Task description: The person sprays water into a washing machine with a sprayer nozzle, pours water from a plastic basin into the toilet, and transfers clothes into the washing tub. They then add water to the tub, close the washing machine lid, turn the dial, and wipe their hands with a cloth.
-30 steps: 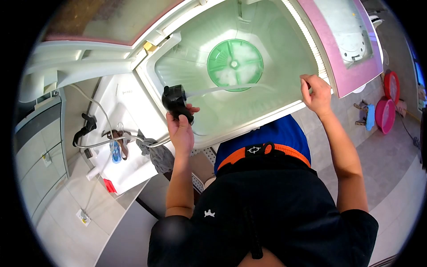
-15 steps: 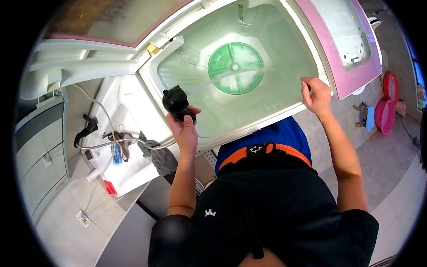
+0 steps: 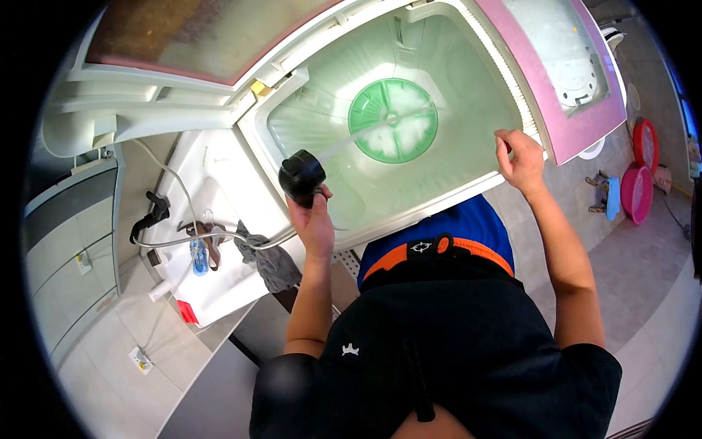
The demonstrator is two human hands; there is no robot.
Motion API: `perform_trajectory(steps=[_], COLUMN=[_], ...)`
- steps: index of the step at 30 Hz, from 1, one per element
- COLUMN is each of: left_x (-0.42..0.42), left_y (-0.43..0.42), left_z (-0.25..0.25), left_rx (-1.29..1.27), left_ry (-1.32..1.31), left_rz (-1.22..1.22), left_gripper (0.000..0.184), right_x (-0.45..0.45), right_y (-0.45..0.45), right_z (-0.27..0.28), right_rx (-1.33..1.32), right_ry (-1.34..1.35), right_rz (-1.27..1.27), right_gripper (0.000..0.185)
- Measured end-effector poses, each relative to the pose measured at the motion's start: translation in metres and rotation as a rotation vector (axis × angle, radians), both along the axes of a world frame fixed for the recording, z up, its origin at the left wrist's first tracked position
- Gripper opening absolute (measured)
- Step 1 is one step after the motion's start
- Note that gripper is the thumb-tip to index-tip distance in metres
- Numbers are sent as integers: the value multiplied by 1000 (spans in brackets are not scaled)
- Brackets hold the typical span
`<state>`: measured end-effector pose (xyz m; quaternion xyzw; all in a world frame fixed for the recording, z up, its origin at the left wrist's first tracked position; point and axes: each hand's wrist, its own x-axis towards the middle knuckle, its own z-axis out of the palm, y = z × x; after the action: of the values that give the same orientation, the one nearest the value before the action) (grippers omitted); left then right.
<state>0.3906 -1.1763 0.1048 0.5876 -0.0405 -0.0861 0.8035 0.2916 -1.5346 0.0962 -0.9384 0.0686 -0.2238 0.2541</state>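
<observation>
My left hand (image 3: pixel 314 225) is closed around a black shower head (image 3: pixel 301 178), holding it over the near left corner of a washing machine tub (image 3: pixel 468 110). A thin jet of water runs from it toward the green round agitator (image 3: pixel 393 150) at the bottom, where white foam or powder lies. A grey hose (image 3: pixel 201 235) leads away left behind the hand. Over the tub's front right rim, my right hand (image 3: pixel 523 161) has its fingers curled together. A small dark spot shows between them, too small to name.
A pink-framed lid (image 3: pixel 567 124) stands at the right, another raised lid (image 3: pixel 212 36) at the upper left. On the left, a white sink (image 3: pixel 227 289) holds a grey cloth (image 3: pixel 272 263) and a blue brush-like item (image 3: pixel 198 257). Pink basins (image 3: pixel 638 194) stand far right.
My left hand has tilted the shower head and moved slightly right, so its round end shows more. The view has shifted a little. My right hand stays in nearly the same place.
</observation>
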Motion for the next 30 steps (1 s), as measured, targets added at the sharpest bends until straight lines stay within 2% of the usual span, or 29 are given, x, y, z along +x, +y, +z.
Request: perform_trajectory(steps=[4,10,19,25,30], left_x=[3,10,15,19,15], left_y=[-1,0,3,0,-6], left_z=[2,12,18,27,27], left_rx=[26,-107,-166,-95,92], left_ry=[-34,-13,-14,-129,-115], left_rz=[68,31,20,43,178], left_gripper=[41,38,37,28,35], right_x=[0,-1,-1,-2,-2], right_y=[0,-1,-1,0,1], right_z=[0,0,-1,-1,1], right_rx=[18,14,29,30,35], right_ry=[-7,-10,-9,-15,1], right_rz=[2,0,-4,2,-8], right_gripper=[4,4,5,6,6])
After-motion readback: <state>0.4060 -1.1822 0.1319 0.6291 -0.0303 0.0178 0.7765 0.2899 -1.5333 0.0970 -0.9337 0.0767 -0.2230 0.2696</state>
